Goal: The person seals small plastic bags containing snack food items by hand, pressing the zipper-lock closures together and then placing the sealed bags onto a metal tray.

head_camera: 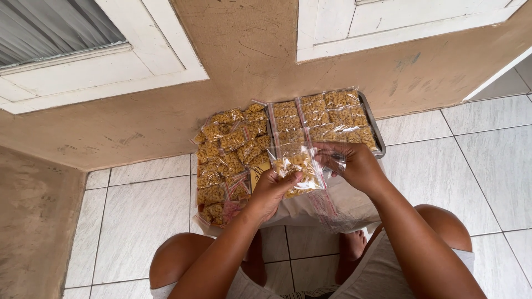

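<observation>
Both forearms reach forward from the seated person's bare knees and meet over a metal tray. The left hand [271, 191] is curled, its thumb and fingertips pinching the lower left edge of a small clear plastic zip bag of yellow ring-shaped snacks [298, 169]. The right hand [354, 165] bends inward at the wrist, its fingers closed on the bag's upper right corner, so the bag is held by both hands, lifted just above the tray's near edge. The bag is roughly rectangular; its long axis runs from upper left to lower right, and its red zip strip trails toward the lower right. More empty clear bags [338, 213] hang below it, over pale paper. On the grey metal tray [376, 133], which sits on the tiled floor against a tan wall, lie filled packets: a loose heap of small packets [230, 160] on the left, and flat neat rows of packets [327, 119] on the right.
</observation>
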